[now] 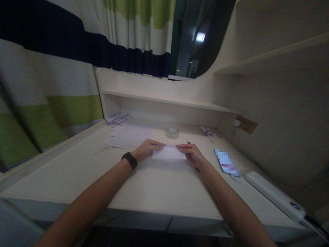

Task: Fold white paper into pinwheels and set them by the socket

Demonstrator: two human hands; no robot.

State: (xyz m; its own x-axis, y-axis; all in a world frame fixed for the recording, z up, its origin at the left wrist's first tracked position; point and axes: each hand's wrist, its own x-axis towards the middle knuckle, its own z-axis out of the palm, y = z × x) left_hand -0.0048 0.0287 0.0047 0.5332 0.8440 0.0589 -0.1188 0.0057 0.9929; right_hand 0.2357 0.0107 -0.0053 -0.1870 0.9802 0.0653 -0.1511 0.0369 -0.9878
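A small white sheet of paper (pixel 168 153) is held level above the desk between my two hands. My left hand (pixel 147 150) pinches its far left corner, fingers pointing inward and a dark band round the wrist. At the far right corner my right hand (pixel 192 153) grips it in the same way, thumb underneath or hidden. Just beyond the paper lies a roll of clear tape (pixel 172 133). Larger white sheets (pixel 131 135) are spread behind my left hand. A folded paper pinwheel-like piece (pixel 208 132) rests at the back right.
A bundle of paper strips (pixel 118 118) lies at the back left corner. On the right are a lit phone (pixel 226 163) and a long white bar-shaped device (pixel 275 195) with a cable. A low shelf (pixel 167 99) runs along the back, and a socket (pixel 246 124) is on the wall.
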